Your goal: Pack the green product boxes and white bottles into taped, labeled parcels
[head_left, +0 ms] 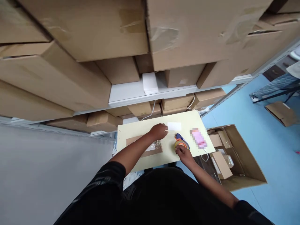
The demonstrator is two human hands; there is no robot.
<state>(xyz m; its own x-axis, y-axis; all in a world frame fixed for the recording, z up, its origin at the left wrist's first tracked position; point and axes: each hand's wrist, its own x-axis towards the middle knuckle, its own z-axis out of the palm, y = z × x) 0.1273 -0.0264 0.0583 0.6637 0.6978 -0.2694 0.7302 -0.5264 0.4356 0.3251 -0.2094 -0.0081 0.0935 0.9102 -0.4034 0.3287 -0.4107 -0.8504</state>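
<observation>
My right hand is closed at the near edge of a tape dispenser with a blue and orange body and a yellowish roll. Its fingers pinch at the roll's side. My left hand is curled above the table, close to a white slip of paper; whatever its fingertips pinch is too small to make out. Under my left forearm lies a brown cardboard piece with shiny clear plastic or tape and something white on it, partly hidden by the arm.
A phone, blurred out, lies on the cream table with a white cable. Right of the table, a large open carton holds several small boxes. Shelves stacked with cartons rise behind the table. Another carton sits on the blue floor.
</observation>
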